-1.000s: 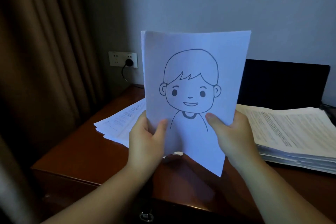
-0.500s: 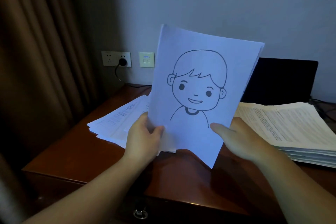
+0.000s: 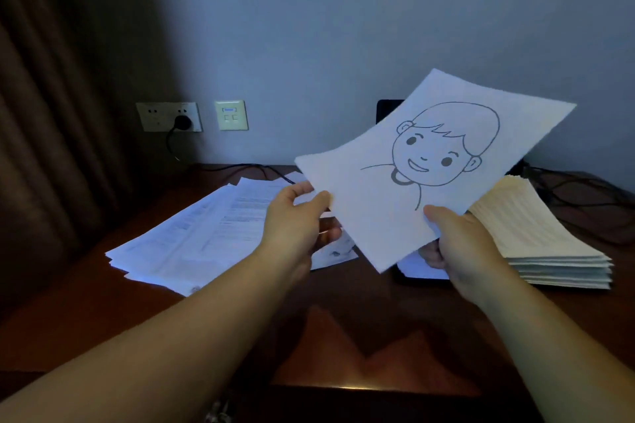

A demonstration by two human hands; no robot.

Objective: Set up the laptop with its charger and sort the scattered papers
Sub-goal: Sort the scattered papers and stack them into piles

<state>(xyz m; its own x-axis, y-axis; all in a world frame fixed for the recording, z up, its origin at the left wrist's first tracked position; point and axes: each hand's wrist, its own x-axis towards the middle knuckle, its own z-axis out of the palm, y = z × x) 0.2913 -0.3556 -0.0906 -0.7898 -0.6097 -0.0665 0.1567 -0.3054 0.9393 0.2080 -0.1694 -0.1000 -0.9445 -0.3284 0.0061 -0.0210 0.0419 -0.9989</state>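
Note:
A white sheet with a line drawing of a smiling child (image 3: 426, 161) is held tilted above the desk. My right hand (image 3: 460, 244) grips its lower right edge, thumb on top. My left hand (image 3: 295, 216) pinches its lower left edge. Scattered printed papers (image 3: 206, 233) lie spread on the dark wooden desk (image 3: 343, 336) at the left. A thick neat stack of paper (image 3: 536, 233) sits on the right. Behind the held sheet, a corner of the black laptop screen (image 3: 386, 110) shows. A black plug (image 3: 182, 122) sits in the wall socket, its cable running down to the desk.
A brown curtain (image 3: 62, 113) hangs at the left. A second wall plate (image 3: 231, 115) is beside the socket. Black cables (image 3: 584, 196) lie at the back right of the desk. The desk's front edge (image 3: 343, 388) is close to me.
The drawing sheet has swung from upright to tilted clockwise and moved right, towards the thick stack. Both hands moved with it; the view shifted, uncovering the scattered papers.

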